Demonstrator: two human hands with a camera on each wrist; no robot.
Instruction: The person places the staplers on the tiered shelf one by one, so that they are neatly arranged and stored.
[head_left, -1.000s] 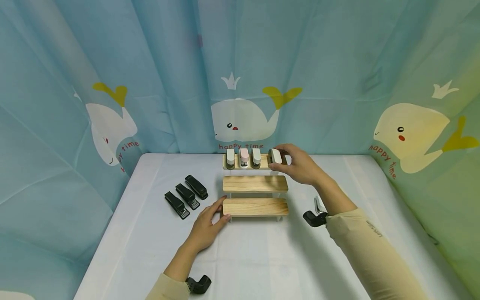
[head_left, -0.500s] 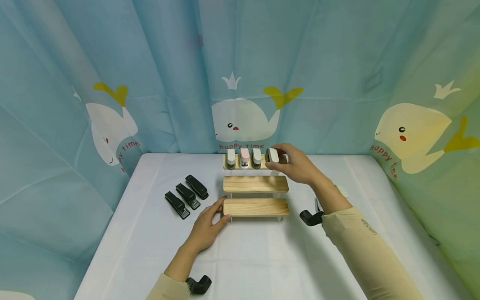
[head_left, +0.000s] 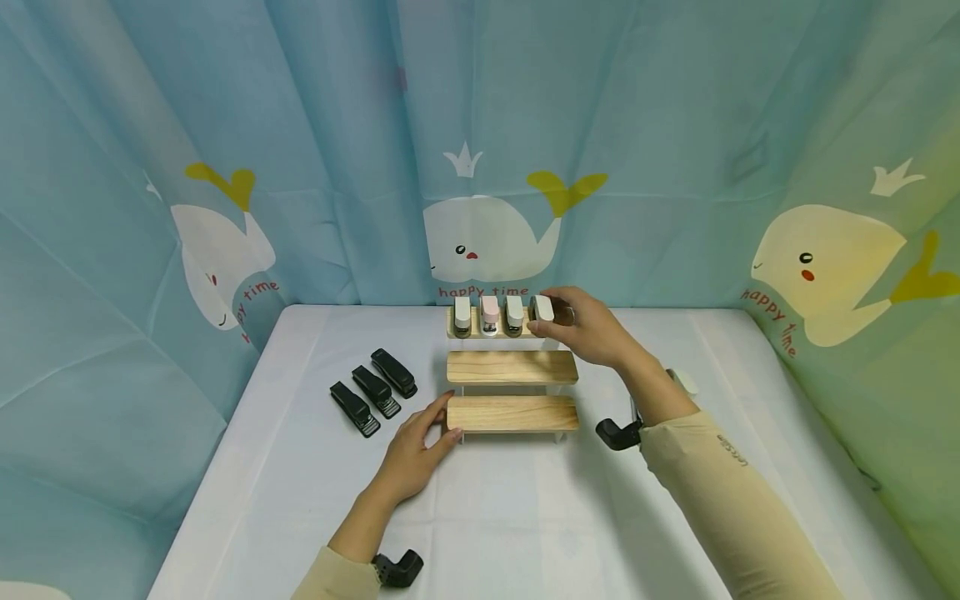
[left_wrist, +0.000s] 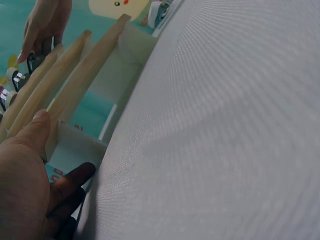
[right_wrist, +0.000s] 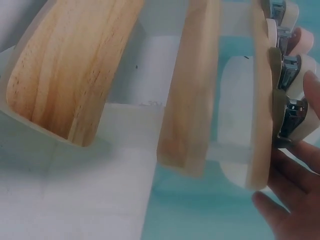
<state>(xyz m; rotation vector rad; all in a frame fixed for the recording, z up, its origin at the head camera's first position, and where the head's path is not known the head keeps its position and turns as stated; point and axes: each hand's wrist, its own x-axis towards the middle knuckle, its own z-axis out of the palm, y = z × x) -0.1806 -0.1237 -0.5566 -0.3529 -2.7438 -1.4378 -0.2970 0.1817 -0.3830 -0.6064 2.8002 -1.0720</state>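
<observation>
A three-tier display stand has wooden boards, the front one [head_left: 512,414] lowest. On its back board stand several mini staplers, among them a pink one [head_left: 489,312] and a white one [head_left: 513,313]. My right hand [head_left: 588,325] pinches the rightmost white stapler [head_left: 542,309] between thumb and fingers at the board's right end. In the right wrist view that stapler [right_wrist: 296,118] stands on the board, beside the others. My left hand [head_left: 411,454] grips the left end of the front board, thumb [left_wrist: 36,131] against the wood and fingers by the clear side support.
Several black staplers [head_left: 372,393] lie slantwise on the white table [head_left: 495,525], left of the stand. A pale object [head_left: 684,382] shows partly behind my right forearm. A whale-print curtain [head_left: 337,192] hangs along the table's back and sides.
My right hand has shifted slightly left with the white stapler, bringing it closer to its neighbour and more upright. The left hand and stand stay put.
</observation>
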